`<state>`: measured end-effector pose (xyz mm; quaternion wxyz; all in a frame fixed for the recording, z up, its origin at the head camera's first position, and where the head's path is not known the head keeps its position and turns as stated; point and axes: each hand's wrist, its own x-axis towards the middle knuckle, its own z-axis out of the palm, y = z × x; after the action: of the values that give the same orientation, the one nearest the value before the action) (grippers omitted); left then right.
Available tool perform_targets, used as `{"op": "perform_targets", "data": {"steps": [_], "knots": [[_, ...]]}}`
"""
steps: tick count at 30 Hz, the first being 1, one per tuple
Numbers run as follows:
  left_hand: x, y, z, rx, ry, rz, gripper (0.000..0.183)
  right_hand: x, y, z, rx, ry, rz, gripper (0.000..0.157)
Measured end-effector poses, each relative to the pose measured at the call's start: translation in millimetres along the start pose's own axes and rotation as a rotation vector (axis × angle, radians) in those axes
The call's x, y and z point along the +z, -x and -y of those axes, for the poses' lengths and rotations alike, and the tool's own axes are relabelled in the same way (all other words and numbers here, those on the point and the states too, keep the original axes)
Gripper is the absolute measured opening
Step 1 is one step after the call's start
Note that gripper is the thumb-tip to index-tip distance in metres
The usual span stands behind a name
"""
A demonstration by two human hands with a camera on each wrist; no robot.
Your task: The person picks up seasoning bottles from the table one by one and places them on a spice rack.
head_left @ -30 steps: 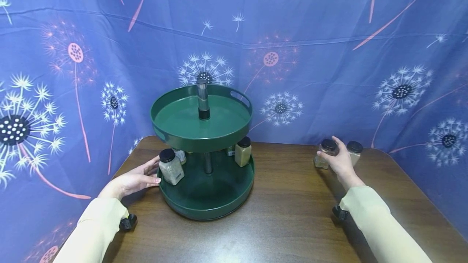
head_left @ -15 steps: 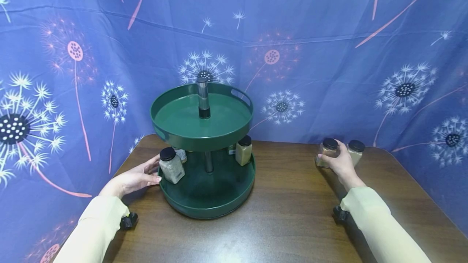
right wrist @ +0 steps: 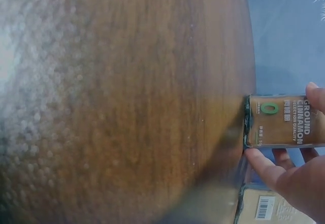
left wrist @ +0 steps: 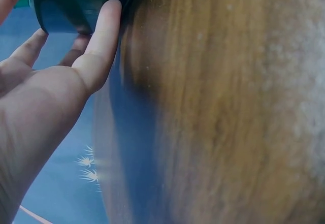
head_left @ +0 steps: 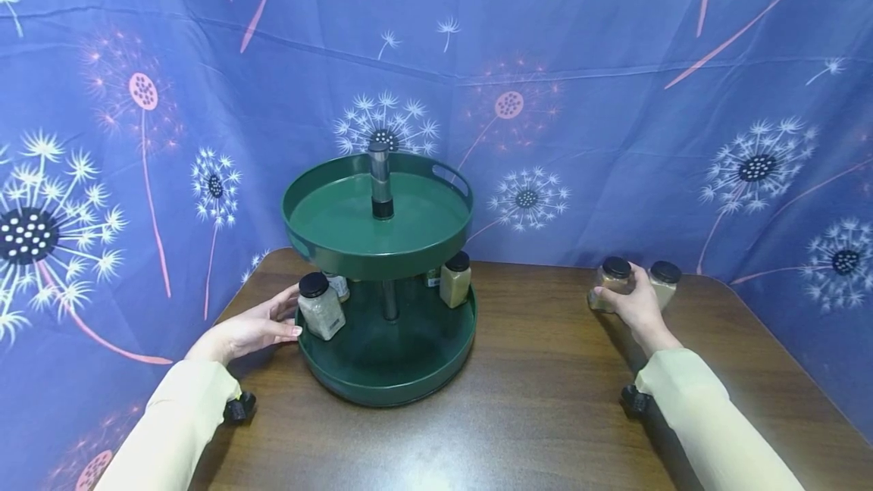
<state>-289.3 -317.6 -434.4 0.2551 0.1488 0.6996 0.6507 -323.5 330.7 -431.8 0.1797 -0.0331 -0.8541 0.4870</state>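
Note:
My left hand touches the outer wall of the lower tier of a round green two-tier turntable, fingers extended along it, as the left wrist view also shows. Right beside it, a black-capped spice jar with pale contents stands on that tier. Far to the right, my right hand grips a jar of ground cinnamon, thumb on one side and fingers on the other. The jar's base is at the tabletop near the back edge. Close behind this hand stands another black-capped jar, partly hidden by it.
The turntable's upper tier has a raised rim and bears no jars. Beneath it, a tan spice jar stands at the right, with more jars half hidden behind. A blue floral cloth hangs around the wooden table.
My right hand's fingers have closed in around the cinnamon jar, the index finger coming lower. The left hand stays against the turntable, and the head view has shifted slightly.

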Motion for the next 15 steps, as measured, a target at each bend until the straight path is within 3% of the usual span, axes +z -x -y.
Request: {"op": "perform_targets", "data": {"steps": [15], "knots": [[-1.0,-0.9,-0.6,0.001,-0.004,0.003,0.099,-1.1,1.3,3.6,0.003,0.012,0.006,0.075]]}}
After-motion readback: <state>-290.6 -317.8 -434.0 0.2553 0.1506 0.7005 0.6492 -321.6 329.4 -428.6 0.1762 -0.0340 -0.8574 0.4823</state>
